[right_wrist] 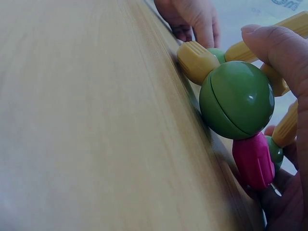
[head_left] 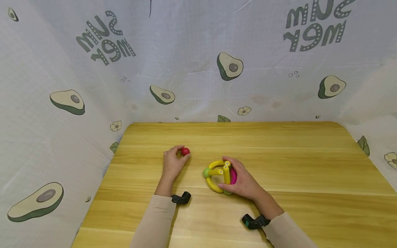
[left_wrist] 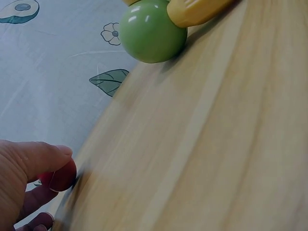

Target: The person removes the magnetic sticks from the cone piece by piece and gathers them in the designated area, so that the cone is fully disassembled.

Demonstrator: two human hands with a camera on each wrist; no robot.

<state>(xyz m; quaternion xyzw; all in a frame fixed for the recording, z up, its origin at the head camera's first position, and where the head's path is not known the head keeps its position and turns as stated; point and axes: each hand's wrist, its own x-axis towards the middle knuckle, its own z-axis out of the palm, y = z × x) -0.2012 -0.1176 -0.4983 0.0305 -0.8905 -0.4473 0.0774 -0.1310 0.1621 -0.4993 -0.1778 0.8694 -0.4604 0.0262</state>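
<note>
Between the thumb and fingers of my left hand [head_left: 173, 164] is a red ball [head_left: 185, 151], pinched low over the tabletop. To its right, my right hand [head_left: 245, 182] grips a toy ring built of green balls [right_wrist: 237, 100], curved yellow rods [head_left: 214, 185] and a curved magenta rod [right_wrist: 253, 161]. Straight yellow rods [head_left: 227, 175] stand up from the ring, their upper ends bare. In the right wrist view the thumb lies by a yellow rod, and other fingers reach behind the magenta piece, partly hidden. A gap of bare wood separates the ball from the ring.
Everything lies on a wood-grain table [head_left: 294, 155]. A pale curtain [head_left: 192, 44] printed with avocados hangs behind and along the sides. Black wrist cameras sit on the left wrist [head_left: 181, 198] and the right wrist [head_left: 255, 221].
</note>
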